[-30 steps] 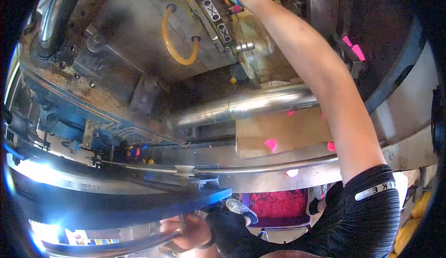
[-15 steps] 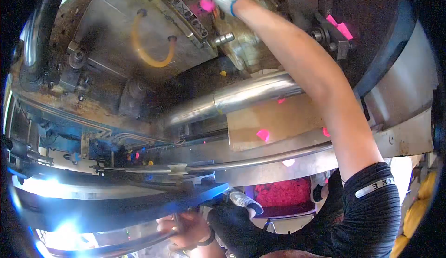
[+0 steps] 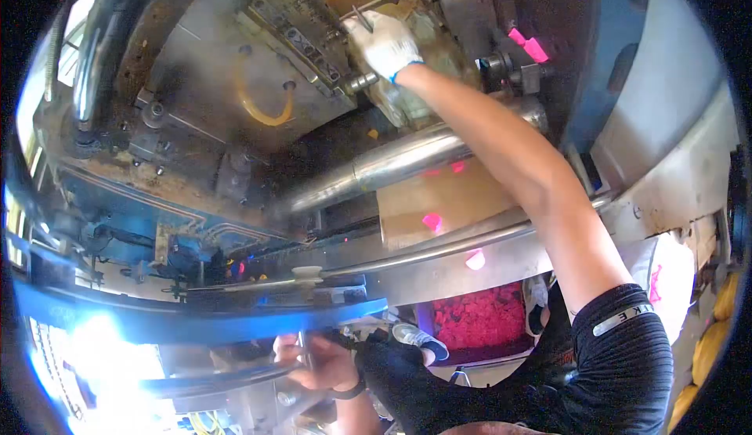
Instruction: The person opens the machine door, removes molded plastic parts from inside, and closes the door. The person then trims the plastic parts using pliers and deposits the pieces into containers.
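Observation:
My right hand (image 3: 384, 46), in a white glove with a blue cuff edge, reaches into the machine between the metal plate and the dark frame. Its fingers are closed around a thin, dark, stick-like piece (image 3: 360, 18) whose kind I cannot make out. Just below the glove, a short metal pin (image 3: 362, 83) sticks out from the metal plate (image 3: 211, 67). Down at the bottom, my bare left hand (image 3: 325, 366), with a dark wristband, is wrapped round an upright metal handle (image 3: 305, 349) by the blue-edged panel (image 3: 258, 321).
A thick polished bar (image 3: 415, 157) crosses below my right arm. Pink pieces lie on a cardboard sheet (image 3: 399, 208) and on the right-hand bracket (image 3: 535, 49). A bin of pink pieces (image 3: 482, 317) stands by my feet. A yellow hose (image 3: 262, 118) loops from the plate.
My right hand has come lower in the view, and the pink piece beside it is no longer seen there. The view has shifted a little. My left hand stays at the handle.

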{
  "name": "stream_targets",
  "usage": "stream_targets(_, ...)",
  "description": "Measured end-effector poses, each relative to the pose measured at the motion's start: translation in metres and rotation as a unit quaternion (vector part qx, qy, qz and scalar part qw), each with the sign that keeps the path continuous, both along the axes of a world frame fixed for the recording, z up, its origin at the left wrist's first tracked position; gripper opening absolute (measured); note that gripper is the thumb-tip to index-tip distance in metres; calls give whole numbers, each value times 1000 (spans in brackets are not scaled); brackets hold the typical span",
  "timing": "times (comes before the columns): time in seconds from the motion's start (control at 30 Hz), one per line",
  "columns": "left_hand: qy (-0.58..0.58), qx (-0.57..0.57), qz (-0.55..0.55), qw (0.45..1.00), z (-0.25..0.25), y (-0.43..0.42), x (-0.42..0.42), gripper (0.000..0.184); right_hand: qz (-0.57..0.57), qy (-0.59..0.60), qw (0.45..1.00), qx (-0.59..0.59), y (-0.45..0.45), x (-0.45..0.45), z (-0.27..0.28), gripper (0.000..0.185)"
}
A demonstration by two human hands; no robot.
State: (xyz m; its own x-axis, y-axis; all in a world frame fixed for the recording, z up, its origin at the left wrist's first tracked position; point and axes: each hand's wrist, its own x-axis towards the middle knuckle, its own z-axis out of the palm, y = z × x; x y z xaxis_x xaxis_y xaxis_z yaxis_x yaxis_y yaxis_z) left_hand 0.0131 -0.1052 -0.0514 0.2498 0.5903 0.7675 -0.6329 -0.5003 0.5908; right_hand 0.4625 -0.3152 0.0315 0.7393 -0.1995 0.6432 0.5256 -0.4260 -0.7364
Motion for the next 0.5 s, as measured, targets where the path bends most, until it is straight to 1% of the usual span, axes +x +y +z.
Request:
stream_targets(0.03,-11,-10,-32,999,2,-4,2,32,-1,-30,1000,0,-3,-17,6,43)
stream_targets(0.1,-16,-36,-112,993,-7,4,-2,36,-5,-89,995,36,-4,-53,16,44)
stream_targets(0.13,100,-8,-12,995,1,-9,-8,43,2,-97,995,15,-7,-72,25,44)
stream_targets(0.17,34,-40,-99,994,3,-18,-5,45,12,-103,995,-6,-10,-89,35,44)
stream_targets(0.2,17,-43,-85,995,1,-23,-1,44,13,-63,997,-43,-13,-105,47,46)
stream_targets(0.23,1,-46,-72,996,0,-28,2,44,30,-49,998,-35,-17,-115,55,46)
stream_targets(0.27,3,-83,-108,991,3,-39,0,46,49,-35,998,-27,-21,-125,61,46)
stream_targets(0.3,10,-33,-147,989,5,-45,-1,45,67,-22,997,-23,-25,-135,66,47)
stream_targets(0.33,27,-32,-156,987,9,-54,-2,46,66,-64,996,2,-28,-144,64,49)
stream_targets(0.4,52,-23,-160,985,11,-71,-7,48,126,-25,988,80,-44,-185,53,46)
stream_targets(0.43,37,-12,-177,983,4,-75,-4,47,155,-10,981,118,-54,-212,49,45)
stream_targets(0.5,52,-39,-229,971,11,-94,-11,41,143,11,973,182,-77,-292,43,33)
